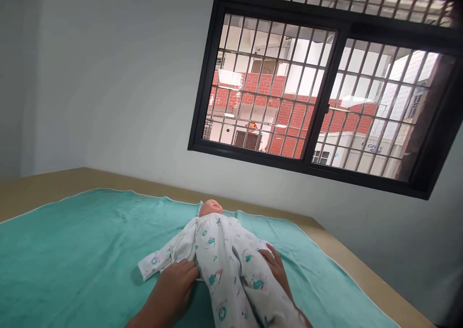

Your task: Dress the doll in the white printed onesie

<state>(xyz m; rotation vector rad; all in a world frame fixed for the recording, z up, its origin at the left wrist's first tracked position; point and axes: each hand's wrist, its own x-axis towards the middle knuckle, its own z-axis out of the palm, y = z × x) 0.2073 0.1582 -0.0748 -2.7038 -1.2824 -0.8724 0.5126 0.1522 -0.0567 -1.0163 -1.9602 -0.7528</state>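
Note:
A baby doll (211,207) lies on its back with its head away from me. It wears a white baby outfit (224,260) printed with small green and pink figures, and one sleeve stretches out to the left. My left hand (179,280) is closed at the doll's left-hand side, its curled fingers on the cloth near the waist. On the other side, my right hand (277,267) has its fingers bent against the outfit at the hip. The trouser legs run towards me and partly cover my right forearm. Both hands' fingertips are hidden by cloth.
Under the doll a green blanket (90,241) with a pale edge spreads over a tan tabletop (347,260). Behind it rises a white wall (119,87) with a black-framed, barred window (307,159). A red-brick building shows outside.

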